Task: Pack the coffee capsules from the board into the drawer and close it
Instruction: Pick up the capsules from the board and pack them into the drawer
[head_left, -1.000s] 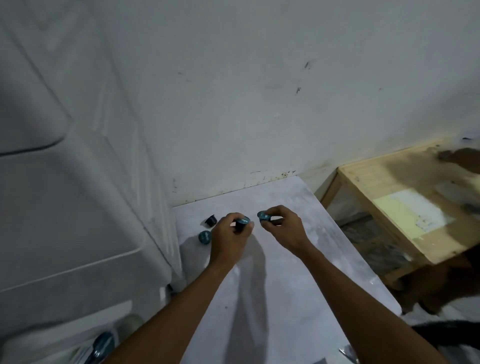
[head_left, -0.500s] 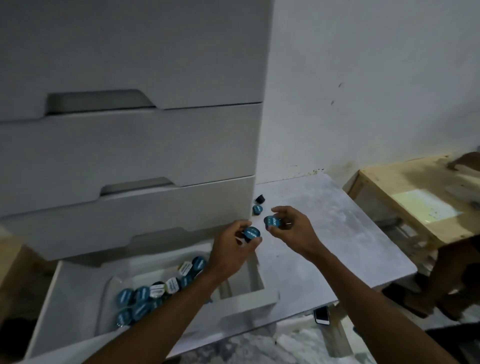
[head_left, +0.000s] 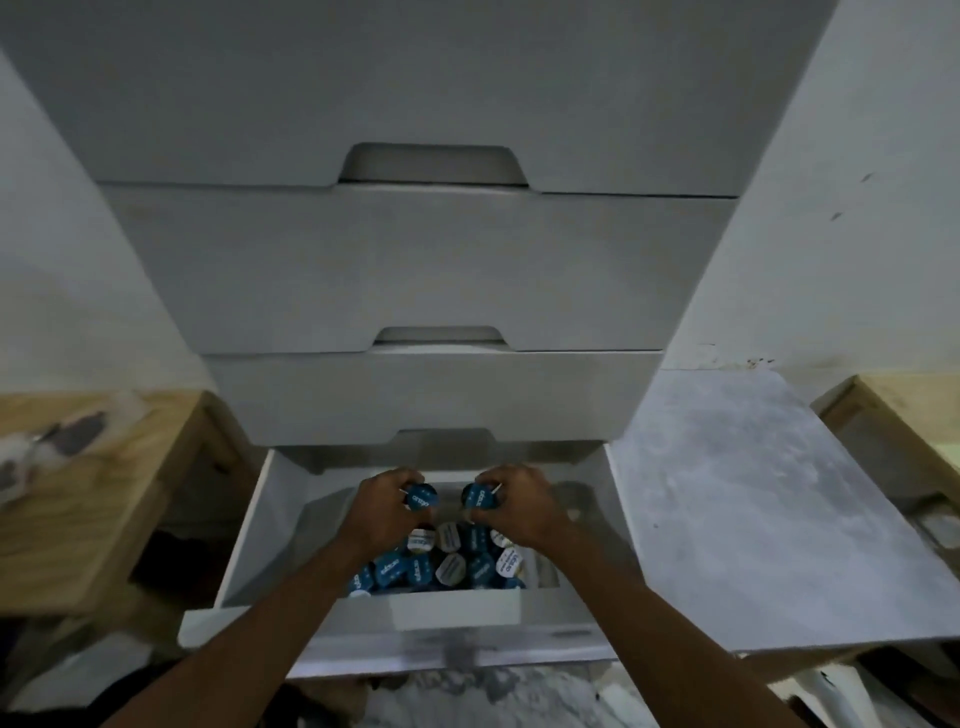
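The bottom drawer (head_left: 249, 525) of a white chest stands pulled out. Inside it lies a heap of capsules (head_left: 447, 566), several blue-lidded and several white-lidded. My left hand (head_left: 382, 512) hovers over the heap, pinching a blue-lidded capsule (head_left: 422, 497). My right hand (head_left: 511, 506) is beside it, gripping another blue-lidded capsule (head_left: 478, 496). Both hands are inside the drawer's outline, above the pile. The grey board (head_left: 737, 509) lies to the right of the drawer, and no capsules show on the part in view.
Three shut drawers (head_left: 415, 270) of the chest rise above the open one. A wooden table (head_left: 88, 493) stands at the left and another wooden table (head_left: 904, 410) at the far right. The drawer's front panel (head_left: 452, 613) juts toward me.
My view has swung left from the board to the chest. Both hands carried their capsules from above the board over into the open drawer.
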